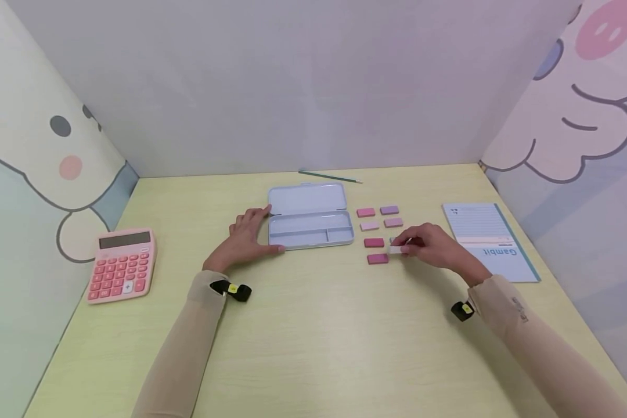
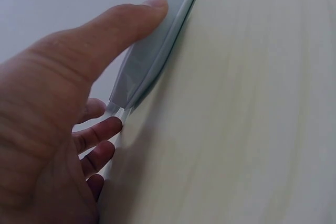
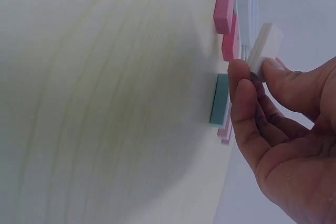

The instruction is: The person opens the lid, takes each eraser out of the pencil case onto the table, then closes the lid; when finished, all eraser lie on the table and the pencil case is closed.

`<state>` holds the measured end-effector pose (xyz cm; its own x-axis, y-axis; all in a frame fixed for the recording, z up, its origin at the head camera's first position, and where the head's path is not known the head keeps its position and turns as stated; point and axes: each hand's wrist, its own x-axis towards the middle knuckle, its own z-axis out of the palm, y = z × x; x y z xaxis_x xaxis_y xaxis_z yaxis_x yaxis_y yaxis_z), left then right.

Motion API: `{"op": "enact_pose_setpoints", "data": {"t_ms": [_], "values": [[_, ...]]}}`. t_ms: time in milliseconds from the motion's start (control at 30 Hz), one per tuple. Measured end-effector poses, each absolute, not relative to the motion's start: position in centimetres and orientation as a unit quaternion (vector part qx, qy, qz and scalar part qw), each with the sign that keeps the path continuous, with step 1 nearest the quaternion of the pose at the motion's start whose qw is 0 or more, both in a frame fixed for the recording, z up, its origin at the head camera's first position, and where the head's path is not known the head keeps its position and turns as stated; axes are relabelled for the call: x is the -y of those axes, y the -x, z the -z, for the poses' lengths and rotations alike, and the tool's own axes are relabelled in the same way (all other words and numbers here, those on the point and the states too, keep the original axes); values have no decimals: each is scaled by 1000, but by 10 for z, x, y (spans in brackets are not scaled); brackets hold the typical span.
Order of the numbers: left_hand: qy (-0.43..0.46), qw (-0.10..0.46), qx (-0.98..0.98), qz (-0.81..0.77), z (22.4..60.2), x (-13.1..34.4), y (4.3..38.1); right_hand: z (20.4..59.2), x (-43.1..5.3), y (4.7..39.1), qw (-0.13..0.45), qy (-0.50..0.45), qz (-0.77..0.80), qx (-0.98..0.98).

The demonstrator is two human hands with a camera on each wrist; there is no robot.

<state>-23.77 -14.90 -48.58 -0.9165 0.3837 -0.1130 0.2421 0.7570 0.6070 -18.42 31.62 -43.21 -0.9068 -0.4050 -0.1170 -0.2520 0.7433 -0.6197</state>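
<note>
A pale blue pencil case (image 1: 310, 229) lies with its lid (image 1: 307, 198) laid back, its tray divided into compartments. My left hand (image 1: 244, 241) rests at the case's left side, fingers spread, index finger by the hinge; in the left wrist view the thumb (image 2: 139, 19) lies along the front wall. Between thumb and fingertips my right hand (image 1: 429, 245) pinches a white eraser (image 3: 266, 48), raised above the table. A teal eraser (image 3: 219, 100) lies below that hand, mostly hidden in the head view. Left of the hand are a crimson eraser (image 1: 374, 242) and a magenta eraser (image 1: 378, 259).
More pink and purple erasers (image 1: 389, 210) lie in rows right of the case. A green pencil (image 1: 329, 176) lies behind it. A pink calculator (image 1: 121, 265) sits at the left, a notepad (image 1: 488, 241) at the right. Printed walls (image 1: 303, 87) enclose the table.
</note>
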Motion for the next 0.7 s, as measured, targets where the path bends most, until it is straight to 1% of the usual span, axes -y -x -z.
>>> {"op": "enact_pose_setpoints", "data": {"t_ms": [233,500,700], "values": [[-168,117,-930,-306,486,149,238,433,-325,180,155,160,279,-934],[-164,122,-929,-308,486,149,238,437,-330,183,148,160,265,-939],[-163,123,-928,-310,485,149,238,438,-330,185,168,138,264,-940]]}}
